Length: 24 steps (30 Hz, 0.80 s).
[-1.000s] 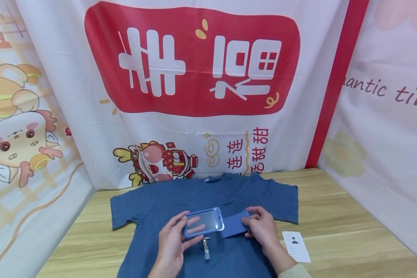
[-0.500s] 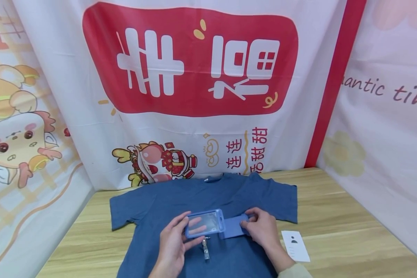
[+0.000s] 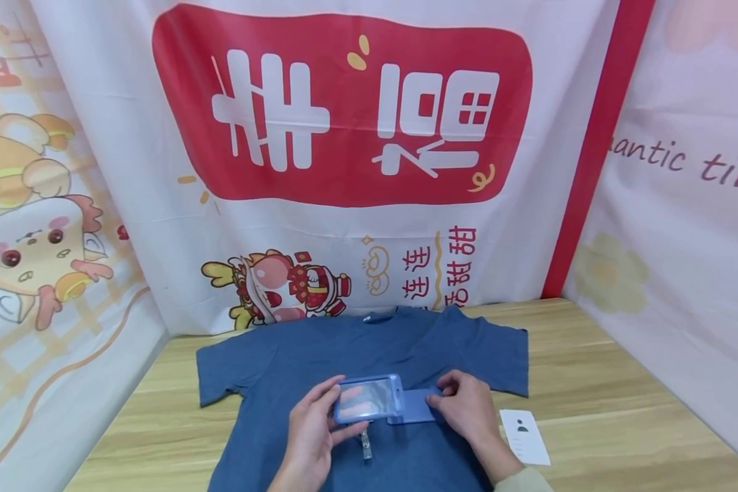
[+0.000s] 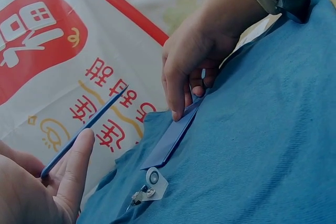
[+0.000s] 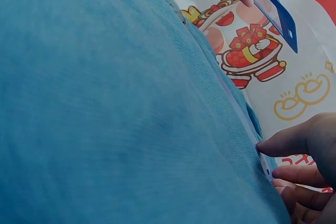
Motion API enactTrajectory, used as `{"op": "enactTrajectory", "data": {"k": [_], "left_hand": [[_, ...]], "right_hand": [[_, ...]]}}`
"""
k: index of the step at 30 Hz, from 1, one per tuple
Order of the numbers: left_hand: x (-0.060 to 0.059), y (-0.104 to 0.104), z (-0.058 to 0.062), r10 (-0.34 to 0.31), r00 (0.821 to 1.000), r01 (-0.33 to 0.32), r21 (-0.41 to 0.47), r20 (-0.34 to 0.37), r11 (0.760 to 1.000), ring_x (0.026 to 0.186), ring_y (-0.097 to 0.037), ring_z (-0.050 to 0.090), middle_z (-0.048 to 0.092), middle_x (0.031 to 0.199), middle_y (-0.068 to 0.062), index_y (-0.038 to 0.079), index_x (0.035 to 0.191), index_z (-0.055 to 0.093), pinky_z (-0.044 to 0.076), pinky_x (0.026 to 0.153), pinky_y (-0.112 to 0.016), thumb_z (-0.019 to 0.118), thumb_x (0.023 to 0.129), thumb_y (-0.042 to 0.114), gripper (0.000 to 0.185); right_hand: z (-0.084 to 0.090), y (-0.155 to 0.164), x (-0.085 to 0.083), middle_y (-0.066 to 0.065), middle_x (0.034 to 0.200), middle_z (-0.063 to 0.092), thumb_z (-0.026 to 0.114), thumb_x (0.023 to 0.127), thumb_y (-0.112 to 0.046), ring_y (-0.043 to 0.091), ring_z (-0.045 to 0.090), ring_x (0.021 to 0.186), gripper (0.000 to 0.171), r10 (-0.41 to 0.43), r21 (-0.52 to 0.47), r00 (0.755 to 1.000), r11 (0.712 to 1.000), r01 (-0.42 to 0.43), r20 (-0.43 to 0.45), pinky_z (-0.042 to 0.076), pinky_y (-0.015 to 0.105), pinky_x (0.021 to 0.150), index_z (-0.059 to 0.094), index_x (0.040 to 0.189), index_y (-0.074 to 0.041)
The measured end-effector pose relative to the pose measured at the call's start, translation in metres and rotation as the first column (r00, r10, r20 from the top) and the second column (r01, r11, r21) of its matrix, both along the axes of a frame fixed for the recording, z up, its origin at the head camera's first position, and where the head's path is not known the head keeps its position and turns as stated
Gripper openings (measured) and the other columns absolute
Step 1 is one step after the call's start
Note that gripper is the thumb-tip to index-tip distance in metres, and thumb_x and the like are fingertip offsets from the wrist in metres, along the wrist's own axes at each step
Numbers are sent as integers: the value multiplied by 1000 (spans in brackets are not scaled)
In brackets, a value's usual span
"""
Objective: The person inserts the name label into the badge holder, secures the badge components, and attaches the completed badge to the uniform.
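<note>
My left hand (image 3: 310, 434) holds a blue badge holder frame (image 3: 369, 399) with a clear window, thumb at its left end and fingers behind. The left wrist view shows this frame (image 4: 79, 135) edge-on, raised above the shirt. My right hand (image 3: 469, 410) pinches the right end of a flat blue badge holder back panel (image 3: 413, 408), which lies low over the blue T-shirt (image 3: 320, 359). In the head view the frame's right end overlaps the panel's left end. A metal badge clip (image 3: 366, 445) with a clear strap lies on the shirt below the frame.
A white card (image 3: 524, 437) with a printed figure lies on the wooden table (image 3: 615, 410) right of the shirt. The shirt is spread flat, sleeves out. A printed white cloth (image 3: 320, 225) hangs behind the table, with more printed cloth on both sides.
My right hand has lowered the back panel from a tilt to nearly flat on the shirt. My left hand has moved slightly right and down with the frame, which now overlaps the panel more.
</note>
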<state>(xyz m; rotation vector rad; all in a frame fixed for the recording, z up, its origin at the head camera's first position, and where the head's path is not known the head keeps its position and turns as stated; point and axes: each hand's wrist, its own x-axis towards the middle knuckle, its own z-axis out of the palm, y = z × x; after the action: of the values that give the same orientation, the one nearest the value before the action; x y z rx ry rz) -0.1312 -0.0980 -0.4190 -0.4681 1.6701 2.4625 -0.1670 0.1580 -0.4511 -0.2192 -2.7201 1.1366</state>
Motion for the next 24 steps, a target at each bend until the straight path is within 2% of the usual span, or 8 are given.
{"op": "enactTrajectory", "data": {"k": [5,15,19,24], "left_hand": [[-1,4,1,-3,1000,3,-10,1,1000,99,-22,77,56,153,-28,7,156,53,70,85,-47,50,116,23,43],[1,7,2,-11,1000,11,-12,-12,1000,101,-22,77,55,153,-30,7,157,53,70,85,-48,49,116,22,43],[2,6,2,-7,1000,7,-23,-6,1000,101,-22,76,51,156,-31,7,157,53,70,85,-49,48,116,22,44],[3,4,-1,-10,1000,10,-21,-2,1000,101,-23,76,50,157,-32,5,157,52,70,84,-49,48,116,21,44]], "right_hand": [[0,3,1,1,85,69,93,81,-23,17,59,78,25,-2,8,1000,1000,3,-6,49,33,69,78,97,-10],[0,6,1,1,82,69,93,80,-21,16,59,76,22,-12,17,999,1000,13,-38,49,33,68,78,91,-11],[0,5,2,0,82,70,93,80,-21,15,60,76,21,-5,-9,999,1000,4,-49,49,32,67,78,91,-11],[0,9,2,0,81,72,92,81,-18,13,61,75,19,10,-90,999,996,-14,-51,50,30,67,79,92,-9]]}}
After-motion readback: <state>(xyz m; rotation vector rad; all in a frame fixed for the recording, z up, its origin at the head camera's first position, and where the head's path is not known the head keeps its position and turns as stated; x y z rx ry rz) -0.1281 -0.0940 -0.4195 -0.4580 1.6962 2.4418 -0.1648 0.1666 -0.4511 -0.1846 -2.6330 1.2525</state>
